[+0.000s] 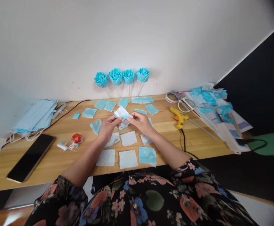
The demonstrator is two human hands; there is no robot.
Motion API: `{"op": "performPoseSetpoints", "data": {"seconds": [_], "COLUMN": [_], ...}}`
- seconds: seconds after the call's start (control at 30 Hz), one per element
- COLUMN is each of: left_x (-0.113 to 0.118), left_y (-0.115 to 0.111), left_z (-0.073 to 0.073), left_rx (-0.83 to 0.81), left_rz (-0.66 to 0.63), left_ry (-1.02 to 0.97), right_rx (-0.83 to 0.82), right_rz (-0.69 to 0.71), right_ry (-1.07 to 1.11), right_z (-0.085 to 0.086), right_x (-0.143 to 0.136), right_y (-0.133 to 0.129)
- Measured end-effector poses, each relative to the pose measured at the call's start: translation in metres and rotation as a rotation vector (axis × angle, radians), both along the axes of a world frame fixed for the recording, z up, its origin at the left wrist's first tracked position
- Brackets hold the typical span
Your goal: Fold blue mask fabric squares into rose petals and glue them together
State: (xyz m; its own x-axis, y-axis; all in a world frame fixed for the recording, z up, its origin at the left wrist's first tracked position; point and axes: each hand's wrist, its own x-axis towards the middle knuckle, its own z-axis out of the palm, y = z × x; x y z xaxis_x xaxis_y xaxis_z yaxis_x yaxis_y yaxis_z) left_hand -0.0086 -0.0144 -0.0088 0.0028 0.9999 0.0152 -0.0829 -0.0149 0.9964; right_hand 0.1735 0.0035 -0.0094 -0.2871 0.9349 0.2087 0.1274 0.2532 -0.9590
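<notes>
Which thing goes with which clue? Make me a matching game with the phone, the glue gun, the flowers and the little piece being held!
Things:
1. Phone
2. Glue gun
3. Flowers
4. Little piece

Clues:
A. Bright blue, on thin sticks
B. Held by the left hand and the right hand
C. Black screen, lying flat on the left
D. Yellow, with a black cord

Right pairs: 1-C, 2-D, 3-A, 4-B

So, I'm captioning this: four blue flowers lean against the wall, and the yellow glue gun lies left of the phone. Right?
Not quite: the head view shows the yellow glue gun right of the phone. Four blue flowers lean against the wall.
</notes>
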Motion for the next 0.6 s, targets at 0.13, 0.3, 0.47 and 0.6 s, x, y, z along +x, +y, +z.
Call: {"op": "performPoseSetpoints", "data": {"seconds": [0.13,0.3,0.47,0.6], "left_x": [-0.0003,-0.0007,0.0013,0.0031], "left_y": [-0.0002,0.0008,0.0002,-0.0010], "left_z": [-0.0009,-0.0029,-0.0028,-0.0020], "left_rx": [-0.005,-0.012,-0.063,-0.078], "left_rz": [-0.009,-0.056,-0.114,-0.086], "left_ry": [0.001,-0.022,-0.075,-0.061], "right_rx": [-0.005,-0.005,-0.009,-0.018], "right_rz": [-0.014,-0.030,-0.017,-0.007], "right_ry": [0.002,0.001,-0.001,-0.028], "right_z": [-0.0012,-0.0012,-0.0001,-0.0011], "right_x": [0.0000,-0.0001,-0.0010,-0.0032], "right_y": [0.0007,0.0011,-0.0005,-0.0014]}}
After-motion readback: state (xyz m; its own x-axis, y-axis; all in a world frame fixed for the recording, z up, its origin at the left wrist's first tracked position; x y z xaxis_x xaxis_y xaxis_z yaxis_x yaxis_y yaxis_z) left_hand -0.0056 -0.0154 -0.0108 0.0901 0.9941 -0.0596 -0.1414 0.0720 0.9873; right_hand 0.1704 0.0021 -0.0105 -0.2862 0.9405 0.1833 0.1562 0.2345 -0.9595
